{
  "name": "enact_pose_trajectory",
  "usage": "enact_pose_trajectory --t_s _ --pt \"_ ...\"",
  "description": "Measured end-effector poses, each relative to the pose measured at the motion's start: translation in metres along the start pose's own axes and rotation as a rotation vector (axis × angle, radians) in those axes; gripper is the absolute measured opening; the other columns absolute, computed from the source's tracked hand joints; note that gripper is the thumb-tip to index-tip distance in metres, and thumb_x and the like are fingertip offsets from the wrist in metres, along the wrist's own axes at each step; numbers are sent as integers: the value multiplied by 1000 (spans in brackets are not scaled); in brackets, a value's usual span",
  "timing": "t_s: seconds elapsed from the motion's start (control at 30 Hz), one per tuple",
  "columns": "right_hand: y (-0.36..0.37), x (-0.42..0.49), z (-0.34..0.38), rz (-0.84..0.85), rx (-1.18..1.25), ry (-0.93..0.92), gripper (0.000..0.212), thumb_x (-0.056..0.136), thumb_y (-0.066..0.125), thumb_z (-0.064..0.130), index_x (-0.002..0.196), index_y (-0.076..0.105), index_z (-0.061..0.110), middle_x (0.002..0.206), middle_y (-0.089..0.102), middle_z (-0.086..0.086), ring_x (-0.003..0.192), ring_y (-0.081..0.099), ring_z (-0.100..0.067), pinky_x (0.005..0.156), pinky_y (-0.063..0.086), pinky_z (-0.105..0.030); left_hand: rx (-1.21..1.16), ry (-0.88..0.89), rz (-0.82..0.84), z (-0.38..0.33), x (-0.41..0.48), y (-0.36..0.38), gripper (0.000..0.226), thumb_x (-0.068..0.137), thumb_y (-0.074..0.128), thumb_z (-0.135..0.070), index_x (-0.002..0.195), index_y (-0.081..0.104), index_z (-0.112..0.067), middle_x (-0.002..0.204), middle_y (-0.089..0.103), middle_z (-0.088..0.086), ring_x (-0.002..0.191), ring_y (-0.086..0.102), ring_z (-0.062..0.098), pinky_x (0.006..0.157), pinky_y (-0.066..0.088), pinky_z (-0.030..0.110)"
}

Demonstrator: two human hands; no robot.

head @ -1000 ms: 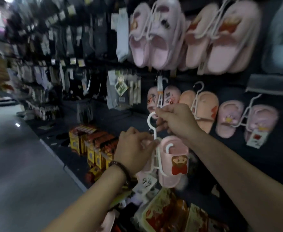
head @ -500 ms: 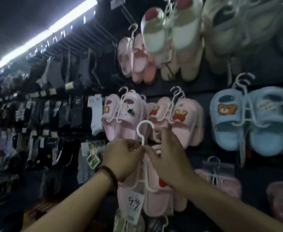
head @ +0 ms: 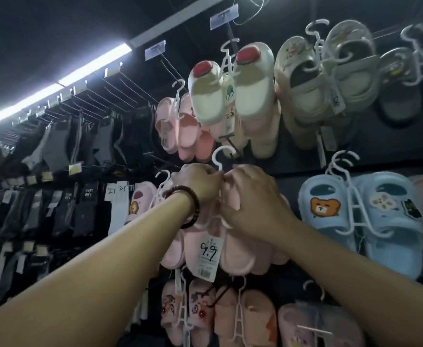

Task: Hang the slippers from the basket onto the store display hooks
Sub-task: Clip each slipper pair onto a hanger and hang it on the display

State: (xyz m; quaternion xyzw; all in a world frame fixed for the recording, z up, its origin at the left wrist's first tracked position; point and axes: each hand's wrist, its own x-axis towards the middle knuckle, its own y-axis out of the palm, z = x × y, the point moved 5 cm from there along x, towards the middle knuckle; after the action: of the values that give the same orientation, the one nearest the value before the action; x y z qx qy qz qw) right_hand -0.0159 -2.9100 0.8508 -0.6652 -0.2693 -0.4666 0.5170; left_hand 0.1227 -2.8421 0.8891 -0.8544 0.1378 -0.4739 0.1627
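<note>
A pair of pink slippers (head: 240,249) on a white plastic hanger (head: 221,157) is held up against the dark display wall. My left hand (head: 199,186) grips the hanger just below its curved top, and my right hand (head: 253,196) grips the slippers and hanger from the right. A white price tag (head: 208,256) dangles under my hands. The hanger's curved top sits just below a dark display hook (head: 231,144) that sticks out under the cream slippers; whether they touch I cannot tell. The basket is out of sight.
Cream slippers with red patches (head: 233,91), beige slippers (head: 328,78) and pink ones (head: 180,126) hang above. Blue bear slippers (head: 360,216) hang to the right, more pink pairs (head: 205,314) below. Socks (head: 62,201) fill the wall at left, under bare wire hooks (head: 130,88).
Both hands have lifted the pink slippers on their hanger from low by the shelf up to the middle row, and my view has tilted upward.
</note>
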Motion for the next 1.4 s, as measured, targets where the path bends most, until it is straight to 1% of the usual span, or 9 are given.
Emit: enact_pose_trajectory --t_s 0.23,0.37,0.43,0.6,0.77,0.87,1.1,1.27,1.4 --pt "13 24 -41 29 43 146 50 71 58 46 112 67 20 113 66 -1 111 60 -28 94 51 -45 47 -34 71 8 63 68 39 68 50 -75 75 69 -42 103 71 2 102 64 30 93 53 50" --pt "28 14 -57 61 99 168 51 78 69 43 123 67 19 123 65 -2 116 61 -25 97 50 -40 194 29 199 -5 37 74 42 100 45 -50 108 74 -21 120 71 6 117 62 30 105 46 41" --pt "34 8 -58 30 77 126 47 81 75 38 122 66 18 122 64 0 115 59 -23 95 48 -36 197 30 144 2 32 73 42 100 43 -50 106 75 -21 116 72 4 115 62 30 105 45 41" --pt "27 1 -37 -100 80 47 34 82 69 35 111 63 19 118 61 1 116 56 -23 100 46 -43 48 24 14 16 21 58 29 76 46 -67 86 61 -44 108 69 -2 106 63 27 94 53 46" --pt "22 -32 3 -205 262 66 31 79 57 31 109 65 25 111 62 8 112 56 -17 100 47 -46 -168 106 -22 31 -29 34 26 91 62 -48 110 64 -32 116 66 -5 106 63 15 93 53 39" --pt "48 -67 28 -185 421 73 17 86 57 26 102 62 25 104 59 8 105 56 -15 92 52 -44 -251 80 -3 66 -82 19 22 93 66 -50 104 66 -32 100 73 -10 92 70 8 83 59 38" --pt "145 -182 96 239 892 271 5 101 67 24 103 68 28 90 68 15 87 65 3 70 52 -15 -295 -174 148 182 -247 2 7 102 62 -24 100 69 -26 90 74 -2 81 72 19 76 60 48" --pt "216 -291 163 607 1135 477 5 99 71 31 94 71 33 92 75 8 86 74 -11 80 63 -41 -256 -380 189 260 -366 -12 7 103 60 -25 103 67 -25 91 72 -2 77 70 20 68 60 42" --pt "260 -381 214 749 1224 603 9 97 72 25 89 71 28 94 76 0 88 73 -15 75 59 -36 -274 -539 164 319 -455 -18 4 102 61 -17 104 65 -18 90 71 6 76 70 25 65 58 38"
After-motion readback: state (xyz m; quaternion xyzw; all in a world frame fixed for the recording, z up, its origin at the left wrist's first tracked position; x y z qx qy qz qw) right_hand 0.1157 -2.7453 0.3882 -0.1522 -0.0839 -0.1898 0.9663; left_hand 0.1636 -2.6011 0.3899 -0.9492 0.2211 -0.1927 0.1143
